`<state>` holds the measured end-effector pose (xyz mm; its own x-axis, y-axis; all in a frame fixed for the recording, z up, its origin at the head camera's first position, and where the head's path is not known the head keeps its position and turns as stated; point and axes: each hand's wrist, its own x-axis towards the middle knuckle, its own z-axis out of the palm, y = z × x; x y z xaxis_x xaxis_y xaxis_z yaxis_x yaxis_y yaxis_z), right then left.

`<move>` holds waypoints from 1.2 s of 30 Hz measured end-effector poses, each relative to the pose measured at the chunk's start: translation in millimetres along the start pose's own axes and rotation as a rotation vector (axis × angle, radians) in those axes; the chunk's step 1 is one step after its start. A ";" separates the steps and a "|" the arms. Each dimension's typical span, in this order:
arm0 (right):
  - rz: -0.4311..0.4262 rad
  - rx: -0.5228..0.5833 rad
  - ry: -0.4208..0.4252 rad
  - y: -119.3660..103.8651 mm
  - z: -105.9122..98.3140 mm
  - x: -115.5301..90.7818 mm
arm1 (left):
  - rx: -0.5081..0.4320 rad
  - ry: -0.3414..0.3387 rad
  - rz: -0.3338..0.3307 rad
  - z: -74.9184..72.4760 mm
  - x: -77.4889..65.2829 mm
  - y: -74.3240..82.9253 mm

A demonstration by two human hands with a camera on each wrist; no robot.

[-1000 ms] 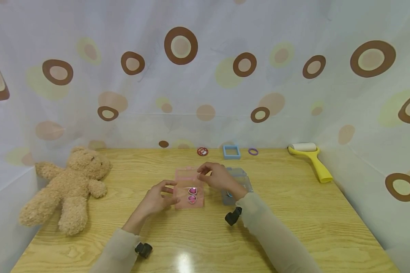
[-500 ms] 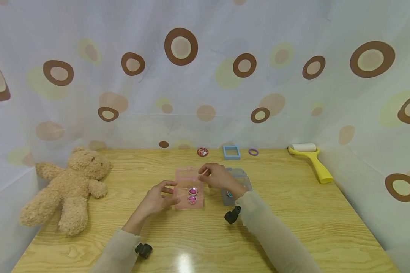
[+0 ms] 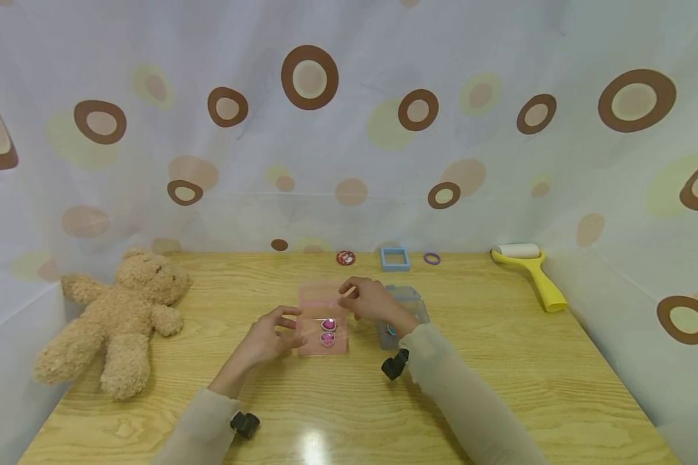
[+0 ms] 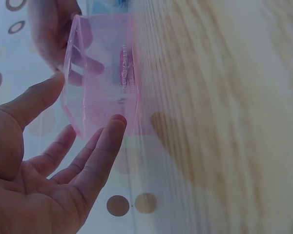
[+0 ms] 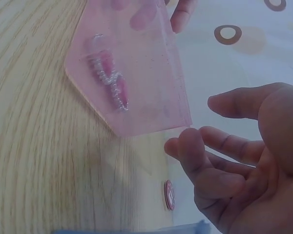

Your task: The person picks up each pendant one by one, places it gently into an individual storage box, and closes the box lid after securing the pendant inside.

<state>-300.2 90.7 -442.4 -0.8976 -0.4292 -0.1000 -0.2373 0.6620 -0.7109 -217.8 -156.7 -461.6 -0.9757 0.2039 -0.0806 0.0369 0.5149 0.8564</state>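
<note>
A clear pink plastic box stands on the table between my hands. Two pink gems with beaded silvery rims lie inside. Its lid is raised at the back. My left hand is spread at the box's left side, the thumb close to its edge in the left wrist view. At the lid's right edge hovers my right hand, fingers bent, thumb apart. One fingertip meets or nearly meets the box's corner in the right wrist view. Under the right wrist, a grey-blue clear box holds a small blue item.
A teddy bear lies at the left. Along the back stand a red round badge, a light blue square frame and a purple ring. A yellow-handled lint roller lies at the back right.
The pink lid's far edge sits slightly higher, so the lid has tilted up a little. Both hands have hardly moved.
</note>
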 end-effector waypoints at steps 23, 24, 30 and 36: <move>-0.044 0.155 0.198 -1.1 -7.3 -0.2 | 0.007 0.001 -0.020 -0.3 1.0 1.3; -0.045 0.158 0.197 -1.0 -8.0 -0.5 | 0.008 0.002 -0.018 -0.2 1.0 1.2; -0.091 0.118 0.178 -1.1 -10.5 -3.1 | -0.007 0.008 -0.026 0.4 1.1 2.1; -0.114 0.134 0.171 -2.2 -11.0 -6.7 | -0.041 0.011 -0.052 1.1 0.1 3.4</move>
<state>-297.8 98.9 -432.5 -0.9203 -0.3790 0.0970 -0.2995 0.5231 -0.7980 -217.6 -154.0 -459.2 -0.9783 0.1689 -0.1203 -0.0225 0.4900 0.8714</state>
